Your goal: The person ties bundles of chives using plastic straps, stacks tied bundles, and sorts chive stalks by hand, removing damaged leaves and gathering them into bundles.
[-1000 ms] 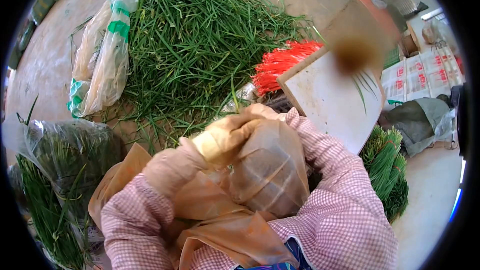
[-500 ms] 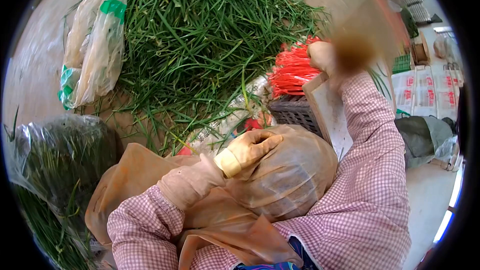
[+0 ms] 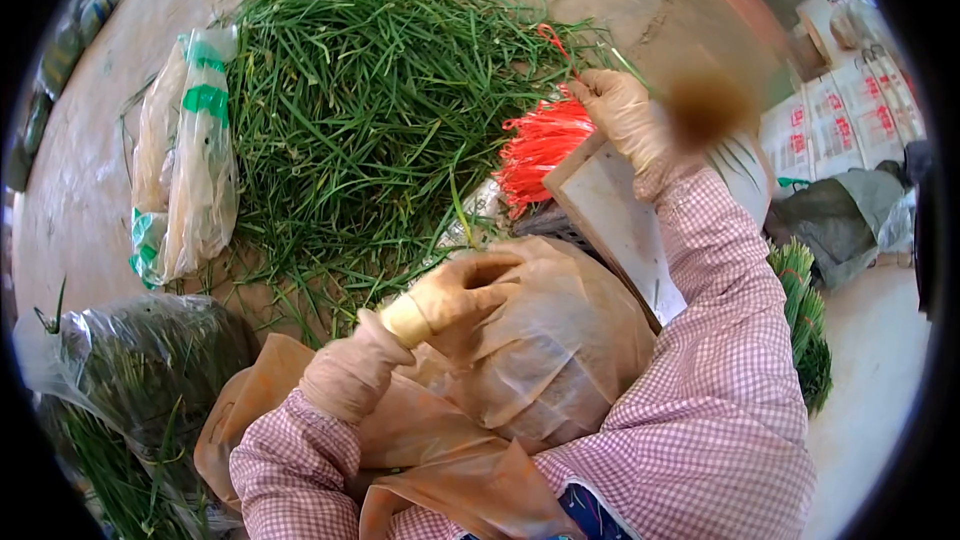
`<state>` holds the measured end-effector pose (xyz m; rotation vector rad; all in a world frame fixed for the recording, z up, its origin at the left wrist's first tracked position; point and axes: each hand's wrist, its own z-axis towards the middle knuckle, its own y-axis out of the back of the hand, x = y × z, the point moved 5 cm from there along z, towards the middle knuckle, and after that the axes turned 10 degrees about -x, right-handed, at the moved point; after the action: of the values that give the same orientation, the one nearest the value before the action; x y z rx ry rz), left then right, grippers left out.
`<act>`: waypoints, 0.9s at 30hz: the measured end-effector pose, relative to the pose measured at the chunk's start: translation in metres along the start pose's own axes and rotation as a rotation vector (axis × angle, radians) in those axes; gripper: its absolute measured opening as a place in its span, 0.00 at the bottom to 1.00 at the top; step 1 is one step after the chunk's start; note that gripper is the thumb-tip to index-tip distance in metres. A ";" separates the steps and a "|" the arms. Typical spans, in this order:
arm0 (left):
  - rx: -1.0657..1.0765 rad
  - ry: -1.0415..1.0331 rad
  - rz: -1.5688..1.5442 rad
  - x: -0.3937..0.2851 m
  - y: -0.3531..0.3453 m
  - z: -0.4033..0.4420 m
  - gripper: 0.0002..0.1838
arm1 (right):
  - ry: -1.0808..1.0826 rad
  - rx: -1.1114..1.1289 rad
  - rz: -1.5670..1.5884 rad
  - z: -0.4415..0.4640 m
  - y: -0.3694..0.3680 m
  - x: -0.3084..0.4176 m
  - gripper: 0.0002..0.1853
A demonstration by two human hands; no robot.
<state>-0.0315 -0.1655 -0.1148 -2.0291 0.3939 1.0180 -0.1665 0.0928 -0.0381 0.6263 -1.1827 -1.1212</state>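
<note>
My right hand (image 3: 622, 115), in a pale glove, is raised at the upper right of the head view. Its thumb and fingers pinch a thin red plastic tie (image 3: 553, 42), whose looped end points up and away. Just below it lies a bundle of red ties (image 3: 540, 152) beside a white board (image 3: 612, 202) with a wooden edge. My left hand (image 3: 455, 292), gloved in yellowish rubber, rests on my knee, which the brown apron (image 3: 560, 360) covers. Its thumb and fingers are apart and hold nothing. A blurred brown spot partly hides my right wrist.
A large heap of long green leafy stalks (image 3: 370, 100) lies ahead on the floor. Left of it are folded plastic bags (image 3: 185, 170) with green bands. A clear bag of greens (image 3: 150, 360) stands at lower left. Bundled greens (image 3: 800, 330) lie right of my arm.
My right hand has come up from the red bundle, drawing one red tie out. My left hand stays on the knee. The view has shifted, revealing bundled greens at the right.
</note>
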 end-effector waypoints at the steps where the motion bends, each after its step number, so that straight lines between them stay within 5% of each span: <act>1: -0.041 -0.005 0.124 -0.015 0.003 -0.004 0.26 | -0.104 -0.048 0.295 -0.005 0.007 0.009 0.16; 3: -0.162 -0.090 0.284 -0.055 0.008 -0.012 0.27 | -0.332 0.102 0.726 -0.025 0.040 0.046 0.14; 6: -0.578 -0.475 0.537 -0.116 0.008 -0.020 0.33 | -0.245 0.093 1.009 -0.056 0.097 0.113 0.13; 8: -0.569 -0.911 0.825 -0.155 -0.038 -0.028 0.39 | -0.278 0.128 1.063 -0.064 0.109 0.128 0.13; 10: -0.463 -1.075 1.094 -0.161 -0.081 -0.024 0.39 | -0.358 0.094 1.239 -0.068 0.106 0.126 0.10; 12: -0.405 -0.861 1.095 -0.144 -0.097 -0.003 0.31 | -0.379 0.034 1.291 -0.061 0.099 0.105 0.12; 13: -0.407 -0.612 0.986 -0.137 -0.095 0.008 0.19 | -0.381 0.077 1.221 -0.055 0.092 0.085 0.14; 14: -0.400 -0.616 0.994 -0.133 -0.094 0.016 0.19 | -0.383 0.118 1.151 -0.049 0.084 0.062 0.16; 16: -0.414 -0.187 0.589 -0.101 -0.073 0.039 0.14 | -0.338 0.003 1.016 -0.041 0.063 0.000 0.19; 20: -0.384 -0.070 0.515 -0.088 -0.074 0.062 0.13 | 0.069 -0.371 -0.328 -0.025 0.074 -0.085 0.18; 24: -0.454 0.017 0.443 -0.082 -0.083 0.089 0.13 | -0.099 -0.102 -0.487 -0.018 0.060 -0.143 0.15; 27: -0.459 -0.125 0.609 -0.093 -0.099 0.103 0.13 | -0.122 0.072 -0.655 -0.025 0.065 -0.156 0.12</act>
<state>-0.0863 -0.0306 -0.0254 -2.2807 0.8006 1.7246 -0.1173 0.2560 -0.0518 1.0581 -1.1536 -1.6873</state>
